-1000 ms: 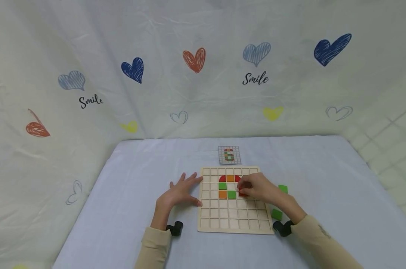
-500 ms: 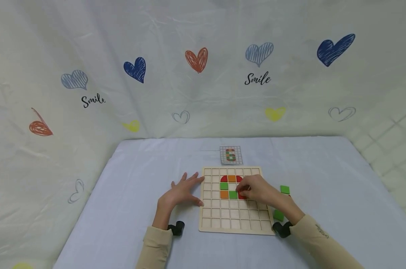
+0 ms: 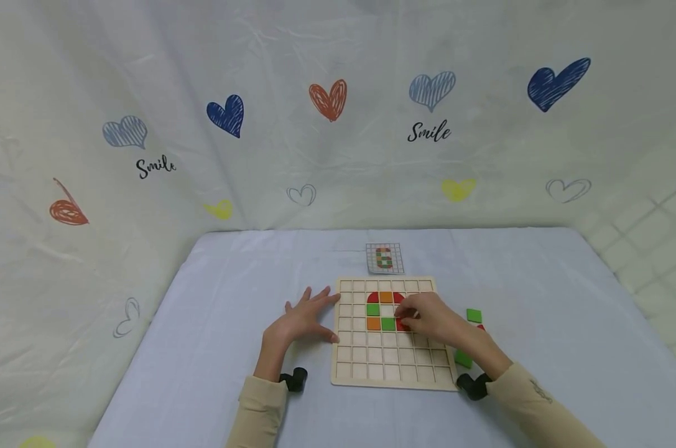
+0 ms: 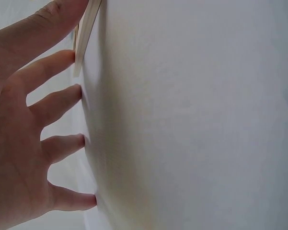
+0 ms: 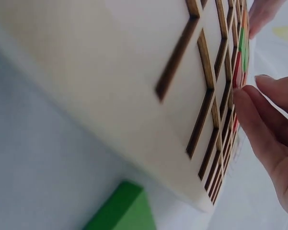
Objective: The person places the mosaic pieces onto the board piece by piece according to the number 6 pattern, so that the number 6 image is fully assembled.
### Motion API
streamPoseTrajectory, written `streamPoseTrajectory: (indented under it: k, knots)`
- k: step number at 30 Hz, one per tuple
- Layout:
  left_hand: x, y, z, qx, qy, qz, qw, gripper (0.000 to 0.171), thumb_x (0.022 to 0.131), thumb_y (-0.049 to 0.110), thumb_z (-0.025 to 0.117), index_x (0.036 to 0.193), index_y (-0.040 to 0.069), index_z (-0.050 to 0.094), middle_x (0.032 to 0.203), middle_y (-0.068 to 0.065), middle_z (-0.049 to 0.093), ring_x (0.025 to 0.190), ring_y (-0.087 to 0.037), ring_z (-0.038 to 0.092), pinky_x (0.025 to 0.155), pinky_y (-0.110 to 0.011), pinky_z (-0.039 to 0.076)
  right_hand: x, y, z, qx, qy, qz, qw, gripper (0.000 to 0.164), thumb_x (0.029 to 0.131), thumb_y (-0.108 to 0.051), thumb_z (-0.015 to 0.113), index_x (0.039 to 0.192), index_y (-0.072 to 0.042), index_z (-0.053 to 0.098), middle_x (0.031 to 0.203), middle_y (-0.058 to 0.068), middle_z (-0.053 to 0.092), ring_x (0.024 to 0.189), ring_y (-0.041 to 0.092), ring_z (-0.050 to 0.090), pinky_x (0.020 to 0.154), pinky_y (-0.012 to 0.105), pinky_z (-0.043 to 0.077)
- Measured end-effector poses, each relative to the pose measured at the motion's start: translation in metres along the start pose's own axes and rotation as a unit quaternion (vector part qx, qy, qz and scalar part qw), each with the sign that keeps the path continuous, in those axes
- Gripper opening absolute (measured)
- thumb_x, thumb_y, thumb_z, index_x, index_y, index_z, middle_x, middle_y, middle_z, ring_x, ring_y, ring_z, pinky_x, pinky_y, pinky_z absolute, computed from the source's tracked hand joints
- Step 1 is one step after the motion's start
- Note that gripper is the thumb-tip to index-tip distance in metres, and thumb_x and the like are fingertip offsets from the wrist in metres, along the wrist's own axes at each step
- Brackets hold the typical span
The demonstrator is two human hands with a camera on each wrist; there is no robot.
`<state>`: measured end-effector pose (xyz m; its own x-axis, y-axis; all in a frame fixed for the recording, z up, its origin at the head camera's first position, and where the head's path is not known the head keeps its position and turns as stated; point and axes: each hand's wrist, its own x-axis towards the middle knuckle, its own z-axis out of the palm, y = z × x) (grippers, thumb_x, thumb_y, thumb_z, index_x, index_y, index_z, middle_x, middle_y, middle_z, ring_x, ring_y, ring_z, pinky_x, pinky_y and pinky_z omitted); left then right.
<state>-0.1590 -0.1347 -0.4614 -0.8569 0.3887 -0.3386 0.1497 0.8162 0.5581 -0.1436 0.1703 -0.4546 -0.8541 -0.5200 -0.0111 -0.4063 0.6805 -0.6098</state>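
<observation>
A wooden grid board (image 3: pixel 365 376) lies on the table with coloured tiles set in its upper cells. My left hand (image 3: pixel 300 320) is spread at the board's left side; its thumb and a fingertip touch the edge, the palm raised in the left wrist view (image 4: pixel 19 139). Over the board, my right hand (image 3: pixel 430 316) has bent fingers and touches a red tile (image 3: pixel 400 325) with the thumb. That tile sits in a cell right of a green tile (image 3: pixel 388 324). In the right wrist view the thumb (image 5: pixel 251 120) and forefinger are apart. The right hand partly hides another red tile (image 3: pixel 397 297) above.
A small printed card (image 3: pixel 385 258) with a coloured grid pattern lies behind the board. To its right are a loose green tile (image 3: pixel 474 315), a red tile (image 3: pixel 481 327) partly hidden by the forearm, and more green (image 3: pixel 463 359) near the board's edge.
The red tile under my right hand has settled into its cell. My right fingers have shifted slightly and the thumb stays at the tile. My left hand keeps its place at the board's edge.
</observation>
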Motion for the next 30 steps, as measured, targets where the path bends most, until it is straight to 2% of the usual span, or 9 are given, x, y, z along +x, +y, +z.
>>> streamPoseTrajectory:
  k: [4,7,19,30]
  knots:
    - [-0.001,0.002,0.000,-0.002,-0.002,-0.001,1.0000,0.093,0.077,0.032,0.091,0.157,0.024,0.045,0.170,-0.005,0.028,0.159,-0.042,0.007,0.114,-0.083,0.004,-0.007,0.003,-0.002,-0.010,0.012,0.005,1.000,0.008,0.092,-0.002,0.072,0.096,-0.007,0.077,0.088,-0.003,0.073,0.079,0.006,0.062,0.072,0.023,0.056]
    - [0.000,0.002,0.000,-0.001,-0.001,-0.001,1.0000,0.093,0.077,0.032,0.091,0.157,0.023,0.046,0.170,-0.005,0.028,0.159,-0.042,0.007,0.114,-0.083,0.004,-0.012,0.005,-0.004,-0.021,0.022,0.025,0.999,0.008,0.091,-0.004,0.074,0.096,-0.009,0.078,0.088,-0.006,0.071,0.078,0.006,0.059,0.071,0.022,0.055]
    - [0.001,0.001,0.001,0.004,0.001,-0.001,1.0000,0.093,0.076,0.032,0.091,0.157,0.023,0.046,0.170,-0.006,0.029,0.159,-0.043,0.008,0.113,-0.083,0.005,-0.044,0.020,-0.019,-0.024,0.044,0.072,0.996,0.011,0.091,-0.003,0.073,0.098,-0.010,0.077,0.087,-0.006,0.069,0.078,0.007,0.058,0.067,0.023,0.053]
    - [0.003,-0.001,0.003,0.009,0.005,-0.001,0.9999,0.094,0.075,0.033,0.092,0.157,0.024,0.046,0.170,-0.005,0.030,0.159,-0.043,0.009,0.113,-0.084,0.006,-0.071,0.043,-0.033,-0.060,0.071,0.071,0.993,0.015,0.086,0.000,0.076,0.100,-0.007,0.077,0.092,-0.004,0.071,0.078,0.004,0.060,0.068,0.024,0.054]
